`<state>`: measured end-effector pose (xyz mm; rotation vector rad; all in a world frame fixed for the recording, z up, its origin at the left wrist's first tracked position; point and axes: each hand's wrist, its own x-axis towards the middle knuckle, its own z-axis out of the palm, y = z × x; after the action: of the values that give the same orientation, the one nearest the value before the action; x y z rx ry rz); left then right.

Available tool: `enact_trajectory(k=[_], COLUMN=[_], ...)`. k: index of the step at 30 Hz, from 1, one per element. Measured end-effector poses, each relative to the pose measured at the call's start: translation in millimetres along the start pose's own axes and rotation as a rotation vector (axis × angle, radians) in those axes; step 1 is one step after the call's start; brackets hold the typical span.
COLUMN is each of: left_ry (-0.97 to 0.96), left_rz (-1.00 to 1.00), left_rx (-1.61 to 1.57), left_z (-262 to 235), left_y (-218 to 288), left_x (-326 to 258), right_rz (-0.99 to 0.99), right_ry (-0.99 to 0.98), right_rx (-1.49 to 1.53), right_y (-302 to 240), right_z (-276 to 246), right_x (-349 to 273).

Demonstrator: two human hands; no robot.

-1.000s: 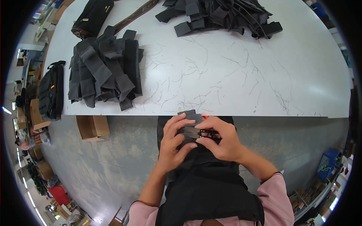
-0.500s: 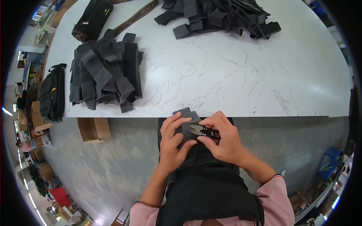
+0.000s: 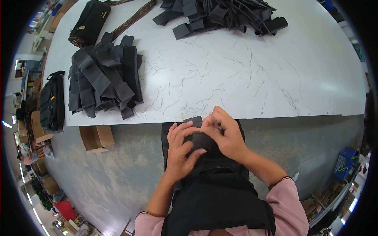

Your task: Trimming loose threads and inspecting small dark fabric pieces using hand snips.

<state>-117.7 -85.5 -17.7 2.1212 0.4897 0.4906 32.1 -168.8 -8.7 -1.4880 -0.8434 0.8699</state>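
Observation:
Both my hands hold a small dark grey fabric piece [image 3: 196, 138] just in front of the white table's [image 3: 256, 70] near edge. My left hand [image 3: 180, 153] grips it from the left and below, with the fingers laid across its face. My right hand [image 3: 227, 137] pinches its upper edge from the right. The piece's top corner pokes out above my fingers, and most of the rest is hidden under them. Below my hands a black garment [image 3: 216, 196] hangs down my front.
A pile of similar grey fabric pieces [image 3: 104, 76] lies on the table's left part, and a darker heap with straps [image 3: 220, 13] at the far edge. A black bag with a brown strap [image 3: 88, 21] sits far left. A black backpack [image 3: 51, 100] and a cardboard box [image 3: 96, 137] are on the floor.
Small snips showed in my right hand earlier and are out of sight now. My right fingers have shifted up to the piece's top edge. My left hand has stayed on the piece.

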Motion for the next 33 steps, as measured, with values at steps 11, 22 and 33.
enact_trajectory(k=[11,22,33], left_ry=[0.057,0.122,0.107], left_rz=[-0.034,-0.041,-0.042], left_rx=[-0.005,-0.001,-0.001], left_z=[4,3,3], left_y=[0,6,11], left_x=[-1,1,-3], right_rz=[0.017,-0.204,-0.363], right_ry=[0.243,0.109,0.217], right_rx=[-0.172,-0.433,-0.526], right_y=[-7,-7,-5], right_z=[-14,-13,-4], right_x=[-21,-34,-36])
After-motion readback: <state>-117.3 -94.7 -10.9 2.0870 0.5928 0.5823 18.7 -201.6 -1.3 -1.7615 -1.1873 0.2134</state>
